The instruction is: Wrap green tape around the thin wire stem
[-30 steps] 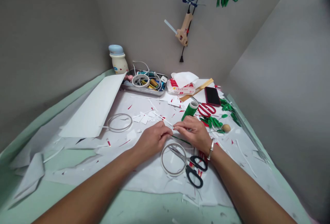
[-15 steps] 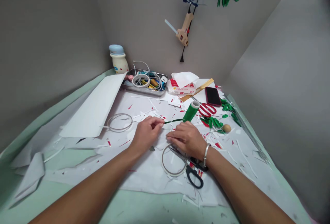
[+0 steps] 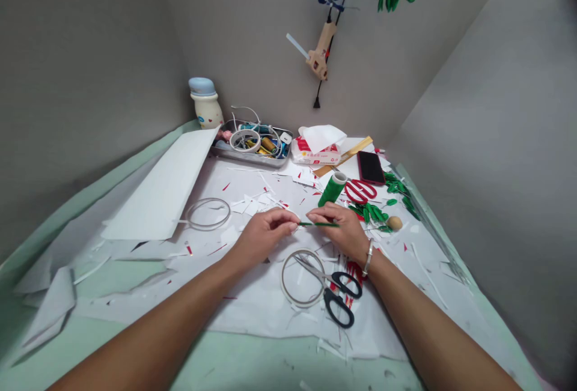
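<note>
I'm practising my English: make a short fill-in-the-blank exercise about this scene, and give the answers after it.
The left hand and right hand hold a thin green stick ____ them.
The scissors below the hands have ____ handles.
The right wrist wears a metal ____.
The glue gun hangs on the ____.

Answers: between; black; bracelet; wall.

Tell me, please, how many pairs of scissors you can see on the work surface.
2. The black-handled scissors lie on the white paper just below the right hand; the red-handled scissors lie farther back beside the green roll. Paper scraps could hide others.
</note>
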Demonstrator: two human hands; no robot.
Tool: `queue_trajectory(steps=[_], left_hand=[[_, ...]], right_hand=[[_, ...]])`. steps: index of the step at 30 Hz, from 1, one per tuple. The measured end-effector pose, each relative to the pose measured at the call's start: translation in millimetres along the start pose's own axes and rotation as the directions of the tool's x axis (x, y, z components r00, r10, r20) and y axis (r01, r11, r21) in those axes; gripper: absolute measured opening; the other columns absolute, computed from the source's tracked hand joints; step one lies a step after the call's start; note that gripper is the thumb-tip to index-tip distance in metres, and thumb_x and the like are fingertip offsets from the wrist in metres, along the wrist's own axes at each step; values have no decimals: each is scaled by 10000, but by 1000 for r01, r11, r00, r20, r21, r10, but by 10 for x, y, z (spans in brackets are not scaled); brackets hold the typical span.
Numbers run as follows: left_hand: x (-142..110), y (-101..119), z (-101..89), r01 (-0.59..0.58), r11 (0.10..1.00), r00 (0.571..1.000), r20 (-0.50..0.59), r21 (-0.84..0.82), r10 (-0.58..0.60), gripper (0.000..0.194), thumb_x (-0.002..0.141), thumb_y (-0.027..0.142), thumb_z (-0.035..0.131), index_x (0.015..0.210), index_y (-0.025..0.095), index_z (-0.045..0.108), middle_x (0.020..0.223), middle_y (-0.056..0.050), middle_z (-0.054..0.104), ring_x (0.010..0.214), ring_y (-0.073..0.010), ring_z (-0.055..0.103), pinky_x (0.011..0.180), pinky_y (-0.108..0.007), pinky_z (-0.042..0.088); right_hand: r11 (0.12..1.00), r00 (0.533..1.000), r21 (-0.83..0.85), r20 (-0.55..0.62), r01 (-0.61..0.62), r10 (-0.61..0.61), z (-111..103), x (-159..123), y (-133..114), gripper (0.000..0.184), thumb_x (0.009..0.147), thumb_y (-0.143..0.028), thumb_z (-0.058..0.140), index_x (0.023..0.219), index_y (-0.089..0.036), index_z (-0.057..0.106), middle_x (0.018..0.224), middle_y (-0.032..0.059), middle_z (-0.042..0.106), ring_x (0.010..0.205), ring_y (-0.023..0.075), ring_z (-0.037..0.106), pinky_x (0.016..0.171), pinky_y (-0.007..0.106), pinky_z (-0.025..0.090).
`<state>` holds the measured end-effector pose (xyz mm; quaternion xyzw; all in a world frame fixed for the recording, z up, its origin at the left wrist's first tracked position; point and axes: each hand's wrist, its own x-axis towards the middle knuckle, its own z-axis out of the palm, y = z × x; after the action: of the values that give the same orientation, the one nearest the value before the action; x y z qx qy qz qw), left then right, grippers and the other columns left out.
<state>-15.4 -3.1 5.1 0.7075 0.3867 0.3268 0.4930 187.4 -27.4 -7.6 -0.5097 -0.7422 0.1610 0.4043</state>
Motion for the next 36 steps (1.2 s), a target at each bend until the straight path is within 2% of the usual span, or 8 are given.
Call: queue_trajectory(steps=[4,9,15,20,23,28,33,36], left_hand=[[38,-17,-23,110,983,976,-170,-145,-134,257,762,364,619,915,165,675,811,-19,670,634,-118,549,607,-241,431],[44,-107,-35,36,979,953,-302,198,26,186,782,305,570,852,185,693,824,-27,659,693,-148,568,639,-257,431],[-34,-92,15,-151,853,982,-26,499,189,211,826,184,477,867,206,682,831,-28,588,757,-151,555,696,-268,419],[-42,-20,39,-216,923,976,107,319,191,188,824,202,504,863,204,687,827,-29,598,783,-148,552,722,-264,427],[-18,6,15,-102,987,994,44,123,98,175,812,275,538,861,187,681,829,-28,631,725,-139,550,676,-263,432],[13,-6,-2,75,993,988,-127,-94,-87,222,777,340,595,902,168,660,791,-18,658,636,-118,542,593,-238,419],[35,-91,-13,30,987,965,-262,155,11,167,790,299,571,849,185,677,841,-27,667,753,-159,586,696,-273,443],[21,-127,-20,-46,927,966,-219,372,136,158,814,231,520,831,198,673,848,-26,630,785,-162,576,737,-283,430]], right_hand=[[970,981,-184,140,159,-134,99,-43,-78,165,877,-276,565,857,-223,720,694,14,637,687,134,535,705,288,359],[878,934,-338,236,338,-268,128,-73,-215,194,891,-322,545,888,-232,718,686,25,602,690,142,489,677,308,288],[934,969,-259,54,247,-242,7,-28,-170,211,892,-336,544,894,-238,730,638,16,564,661,147,478,660,305,324],[997,997,-58,-68,43,-47,-46,2,-57,220,886,-338,545,855,-216,725,687,24,628,663,145,533,642,279,406],[998,999,-56,-32,19,-21,-22,1,-6,213,884,-316,545,850,-207,725,701,28,648,661,144,547,621,267,413],[963,983,-221,128,158,-131,109,-47,-68,165,874,-273,565,841,-221,718,694,18,643,691,140,543,694,285,365],[881,939,-347,234,322,-251,148,-86,-204,173,883,-302,556,856,-229,710,668,16,595,682,140,493,684,300,301],[870,936,-350,185,348,-300,88,-72,-212,206,897,-326,535,901,-229,717,675,25,589,674,144,478,667,303,298]])
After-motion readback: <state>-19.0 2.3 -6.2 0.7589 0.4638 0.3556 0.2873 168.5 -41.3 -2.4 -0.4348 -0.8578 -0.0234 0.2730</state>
